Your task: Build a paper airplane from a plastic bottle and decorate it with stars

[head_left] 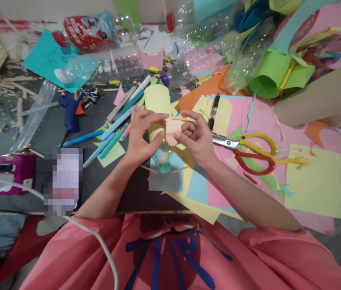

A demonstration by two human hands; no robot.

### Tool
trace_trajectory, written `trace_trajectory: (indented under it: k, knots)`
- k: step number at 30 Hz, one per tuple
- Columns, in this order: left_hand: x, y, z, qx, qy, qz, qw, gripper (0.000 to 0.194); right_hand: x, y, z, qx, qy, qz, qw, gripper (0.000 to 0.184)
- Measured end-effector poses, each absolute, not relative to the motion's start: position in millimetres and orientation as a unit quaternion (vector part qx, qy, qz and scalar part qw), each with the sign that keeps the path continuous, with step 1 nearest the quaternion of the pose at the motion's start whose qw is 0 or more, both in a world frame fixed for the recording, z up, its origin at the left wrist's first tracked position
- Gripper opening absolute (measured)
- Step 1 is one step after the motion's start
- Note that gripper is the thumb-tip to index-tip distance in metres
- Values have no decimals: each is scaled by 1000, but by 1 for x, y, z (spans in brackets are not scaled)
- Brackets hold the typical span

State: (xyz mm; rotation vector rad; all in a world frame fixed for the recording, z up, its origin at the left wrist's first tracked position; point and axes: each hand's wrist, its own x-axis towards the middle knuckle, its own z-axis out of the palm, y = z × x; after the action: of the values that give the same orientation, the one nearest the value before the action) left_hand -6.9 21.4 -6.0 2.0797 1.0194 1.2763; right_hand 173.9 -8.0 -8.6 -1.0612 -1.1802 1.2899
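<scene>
Well, the right hand (pixel 198 140) pinches peach paper (pixel 173 131), the left hand (pixel 142 135) curved wide beside it

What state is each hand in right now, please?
Left hand: open, beside a pale pink paper piece.
Right hand: closed, pinching that piece.

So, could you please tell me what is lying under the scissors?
Beneath the scissors, pink paper and green paper scraps show around their outline; whatever they directly cover cannot be seen.
</scene>
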Motion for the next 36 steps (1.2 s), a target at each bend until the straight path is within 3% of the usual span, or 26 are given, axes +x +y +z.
trace_trajectory:
  k: [14, 29, 36]
  knots:
    - [-10, 23, -8, 759, 408, 429, 270, 24, 178, -5, -9, -450, -498, 545, 503, 39]
    - [-7, 24, -12, 729, 405, 458, 308, 25, 176, -10, -5, -438, -540, 530, 486, 48]
    - [-2, 20, -12, 744, 384, 492, 240, 9, 178, -8, -7, -409, -543, 514, 523, 37]
